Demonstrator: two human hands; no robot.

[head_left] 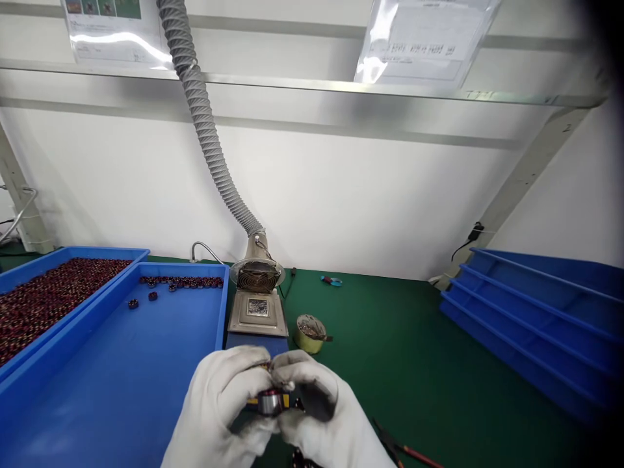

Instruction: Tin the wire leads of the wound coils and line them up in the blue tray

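Both hands wear white gloves and meet at the bottom middle. My left hand [224, 396] is closed around a small round part with a silver metal side and a dark red top [270, 402], gripping it between thumb and fingers. My right hand [316, 400] is curled in a pinch, its fingertips right against that part. A dark patch shows inside the curl of the right hand, and I cannot make out what it is. Yellow bits show behind the fingers. Just below the hands lies a small dark object [299, 459], partly cut off by the frame.
Left, a blue tray [121, 383] holds several dark red wound cores; another tray [141, 252] is heaped with them. Ahead stands a metal heater-like box [258, 325] under a grey hose [209, 136], beside a tin [309, 341]. Blue trays [531, 325] stack right; red-handled pliers [404, 448] lie near.
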